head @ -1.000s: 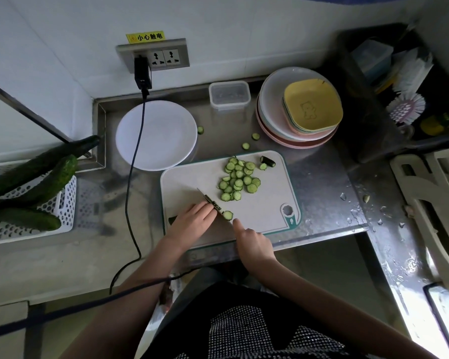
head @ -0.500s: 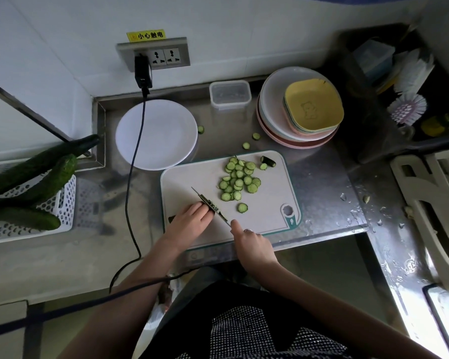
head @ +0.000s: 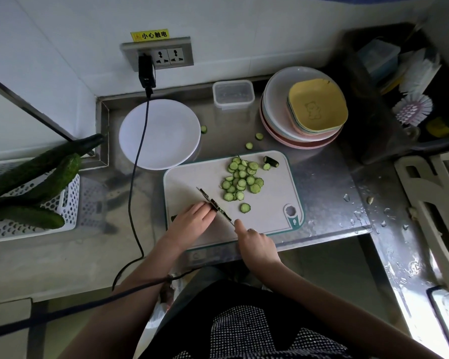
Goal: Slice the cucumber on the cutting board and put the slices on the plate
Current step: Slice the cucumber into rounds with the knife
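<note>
**Cucumber goes under the knife on a steel worktop**

At the centre of the frame a person's left hand (head: 192, 222) lies curled over the cucumber (head: 174, 217), whose dark end peeps out at the left edge of a pale, round-cornered cutting board (head: 192, 177) with a teal rim; its grip is pressed down on the vegetable. The right hand (head: 254, 240) holds the knife (head: 213, 203), fingers closed on the handle, the thin blade slanting up and left just beside the left fingertips. A loose heap of flat, pale-green slices (head: 240, 180) with dark rinds sits in the board's upper middle, one single slice (head: 245, 208) apart below it, and a stubby end piece (head: 271, 161) near the top right corner. The smooth white round plate (head: 159, 133) stands bare just above the board's left corner. Three stray slices lie on the brushed steel worktop (head: 322, 177). Bumpy dark cucumbers (head: 36, 177) rest in a perforated white basket (head: 70, 200) at left. Since half a second ago the blade has edged left; the slices lie as before.
</note>
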Available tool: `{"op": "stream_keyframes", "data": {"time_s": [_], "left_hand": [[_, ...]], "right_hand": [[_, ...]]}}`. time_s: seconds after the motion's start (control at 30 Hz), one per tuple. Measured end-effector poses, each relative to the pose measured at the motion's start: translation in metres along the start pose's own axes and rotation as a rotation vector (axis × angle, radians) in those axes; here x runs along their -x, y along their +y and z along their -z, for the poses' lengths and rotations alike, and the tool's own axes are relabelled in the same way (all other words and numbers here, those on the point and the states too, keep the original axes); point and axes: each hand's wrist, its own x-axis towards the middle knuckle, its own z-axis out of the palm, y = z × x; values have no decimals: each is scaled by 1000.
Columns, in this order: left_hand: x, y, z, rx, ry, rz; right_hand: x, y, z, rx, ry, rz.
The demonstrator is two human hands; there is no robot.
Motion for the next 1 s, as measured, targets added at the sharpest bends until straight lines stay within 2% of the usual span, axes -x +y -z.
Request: {"op": "stream_keyframes", "data": {"time_s": [0.17,0.77,0.9,1.0], "left_hand": [[5,-5,-2,19,-38,0],[6,-3,-4,8,-15,32],[6,-4,-2,38,-39,45],[2,-6,-1,87,-34,62]], "right_hand": [[2,-2,-3,2,15,48],[-4,-6,2,58,-81,-44],[-6,3,3,-27,40,-71],[-13,11,14,-263,194,-147]]}}
